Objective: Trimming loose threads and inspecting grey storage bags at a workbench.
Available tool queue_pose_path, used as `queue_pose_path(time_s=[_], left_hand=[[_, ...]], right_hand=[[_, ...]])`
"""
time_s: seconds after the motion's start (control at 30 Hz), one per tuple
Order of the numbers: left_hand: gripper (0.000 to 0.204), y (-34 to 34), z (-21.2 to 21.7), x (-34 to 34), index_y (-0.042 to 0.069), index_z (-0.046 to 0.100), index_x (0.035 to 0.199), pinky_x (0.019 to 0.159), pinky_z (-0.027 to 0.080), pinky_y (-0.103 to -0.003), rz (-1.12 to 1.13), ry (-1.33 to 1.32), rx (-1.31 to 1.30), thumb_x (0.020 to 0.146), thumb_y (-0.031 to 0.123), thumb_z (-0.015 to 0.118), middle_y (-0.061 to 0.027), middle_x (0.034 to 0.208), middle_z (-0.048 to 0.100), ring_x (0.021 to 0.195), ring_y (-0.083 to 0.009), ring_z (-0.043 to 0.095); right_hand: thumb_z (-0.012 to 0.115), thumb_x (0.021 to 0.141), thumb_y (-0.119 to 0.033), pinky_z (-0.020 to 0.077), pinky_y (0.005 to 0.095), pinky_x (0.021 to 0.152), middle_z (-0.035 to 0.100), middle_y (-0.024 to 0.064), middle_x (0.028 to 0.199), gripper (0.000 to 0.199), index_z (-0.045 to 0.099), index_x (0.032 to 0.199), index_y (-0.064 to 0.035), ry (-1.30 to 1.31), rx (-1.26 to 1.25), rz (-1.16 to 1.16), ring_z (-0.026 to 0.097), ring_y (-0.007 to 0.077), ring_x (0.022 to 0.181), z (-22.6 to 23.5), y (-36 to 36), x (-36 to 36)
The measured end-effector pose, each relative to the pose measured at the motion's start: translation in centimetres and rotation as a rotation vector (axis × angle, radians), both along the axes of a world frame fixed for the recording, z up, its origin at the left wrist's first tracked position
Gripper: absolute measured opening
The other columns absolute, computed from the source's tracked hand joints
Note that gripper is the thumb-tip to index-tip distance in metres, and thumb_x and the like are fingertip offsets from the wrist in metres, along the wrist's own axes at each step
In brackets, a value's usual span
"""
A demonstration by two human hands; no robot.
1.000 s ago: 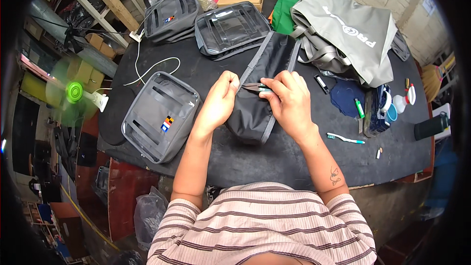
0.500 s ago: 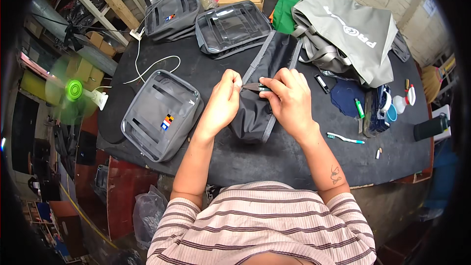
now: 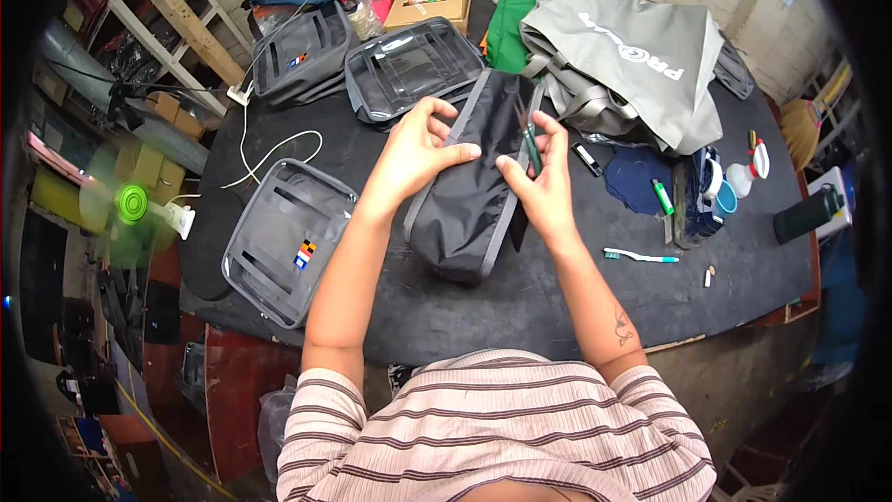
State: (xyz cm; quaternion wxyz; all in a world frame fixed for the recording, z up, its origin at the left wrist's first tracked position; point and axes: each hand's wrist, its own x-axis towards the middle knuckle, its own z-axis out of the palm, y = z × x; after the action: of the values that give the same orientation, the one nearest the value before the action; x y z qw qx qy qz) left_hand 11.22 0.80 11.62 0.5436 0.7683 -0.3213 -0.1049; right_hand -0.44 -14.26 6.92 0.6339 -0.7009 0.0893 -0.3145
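Observation:
A black fabric bag with grey piped edges (image 3: pixel 462 214) stands lengthwise between my hands above the dark table. My left hand (image 3: pixel 413 156) grips its left edge, with the thumb laid on the black fabric and the fingers partly hidden behind the edge. At the right edge, my right hand (image 3: pixel 545 188) presses its thumb to the bag. That same hand keeps a pair of small green-handled thread snips (image 3: pixel 531 144) tucked along the fingers, blades pointing away from me. To the left lies a grey bag with a clear front (image 3: pixel 288 240) and a small coloured flag patch.
Two more clear-front bags (image 3: pixel 413 67) (image 3: pixel 302 56) and a cardboard box (image 3: pixel 429 4) are at the back. A large grey tote (image 3: pixel 632 65) fills the back right. A toothbrush (image 3: pixel 641 257), green lighter (image 3: pixel 662 195), spray bottle (image 3: pixel 746 177) and dark tumbler (image 3: pixel 806 214) are right. A green fan (image 3: pixel 133 204) spins left.
The snips have swung from pointing left to pointing away, along my right fingers. My hands have moved apart to the bag's two edges, and the bag now lies flatter and smoother.

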Motion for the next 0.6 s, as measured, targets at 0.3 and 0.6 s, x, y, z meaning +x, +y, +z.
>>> queue_pose_path(time_s=[0.3, 0.6], left_hand=[[0.020, -0.9, -0.7, 2.5, 0.000, 0.067, 0.086, 0.052, 0.045, -0.021, -0.007, 0.312, -0.292, 0.092, 0.019, 0.062, -0.0015, 0.072, 0.061, 0.055, -0.0063, 0.053], [0.012, -1.8, 0.0, -1.4, -0.002, 0.057, 0.088, 0.067, 0.049, -0.038, 0.194, -0.851, 0.396, 0.085, 0.008, 0.062, -0.0192, 0.084, 0.059, 0.070, -0.0287, 0.060]], right_hand=[[0.067, 0.081, -0.006, 0.0460, 0.0285, 0.084, 0.053, 0.0088, 0.105, 0.062, 0.034, 0.134, -0.0029, -0.020, -0.046, -0.029, 0.054, 0.0149, 0.096, -0.3, 0.2, -0.4], [0.070, 0.077, -0.009, 0.0459, 0.0379, 0.087, 0.045, 0.0161, 0.113, 0.064, 0.039, 0.133, -0.0046, -0.007, -0.394, -0.193, 0.053, 0.0271, 0.102, 0.9, 0.6, -1.0]])
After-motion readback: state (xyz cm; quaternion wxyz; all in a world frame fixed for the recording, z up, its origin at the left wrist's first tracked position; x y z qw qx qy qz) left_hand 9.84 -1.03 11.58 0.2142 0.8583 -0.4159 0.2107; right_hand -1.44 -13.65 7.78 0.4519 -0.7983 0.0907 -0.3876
